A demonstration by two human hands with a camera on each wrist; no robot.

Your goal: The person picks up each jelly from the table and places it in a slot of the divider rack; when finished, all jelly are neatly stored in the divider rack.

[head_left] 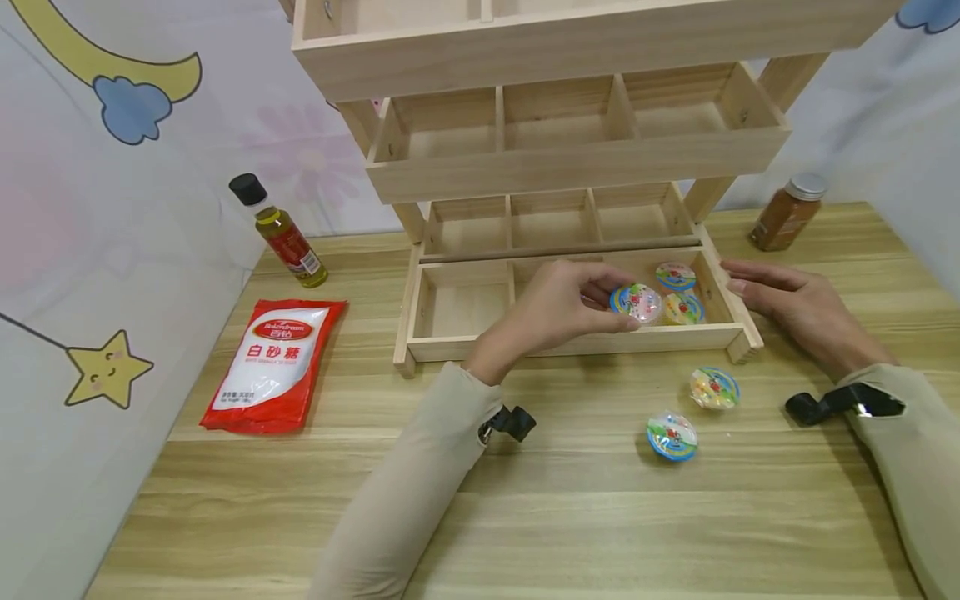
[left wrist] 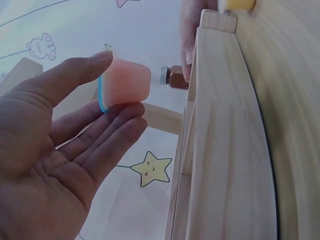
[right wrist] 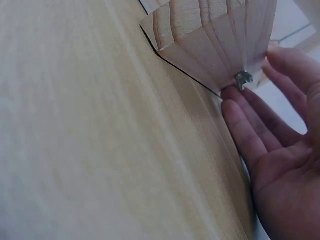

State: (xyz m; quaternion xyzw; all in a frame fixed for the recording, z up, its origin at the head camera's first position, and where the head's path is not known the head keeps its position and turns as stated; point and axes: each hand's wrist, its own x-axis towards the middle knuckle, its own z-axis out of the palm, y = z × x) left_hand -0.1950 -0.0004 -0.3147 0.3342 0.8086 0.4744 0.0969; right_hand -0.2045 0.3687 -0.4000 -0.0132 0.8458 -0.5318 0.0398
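Over the front right compartment of the tiered pale-wood rack (head_left: 577, 340), the left hand (head_left: 558, 307) pinches a small clear jelly cup with a blue-rimmed printed lid (head_left: 636, 302) between thumb and fingertips; the left wrist view shows the fingers (left wrist: 112, 131) only slightly curled, with the cup's pink body held at their tips. Two more jelly cups (head_left: 678, 292) already lie in that compartment, touching or nearly touching each other. Another two matching cups (head_left: 693, 412) sit on the light wood-grain surface (head_left: 570, 517) just in front of the rack, near each other but apart.

The right hand (head_left: 795, 304) rests against the rack's right front corner with its fingers straight and close together, holding nothing; it seems to be steadying the frame.

To set the held cup down well, I judge it best to lower it into the free space left of the two cups inside, keep it clear of the front wall, and ease the pinch only once its base touches the compartment floor, so it does not roll onto its side.

A red-and-white bag of sugar (head_left: 273, 365) and a small oil bottle with a black cap (head_left: 281, 233) stand left of the rack; a brown spice jar (head_left: 787, 212) stands to its right.
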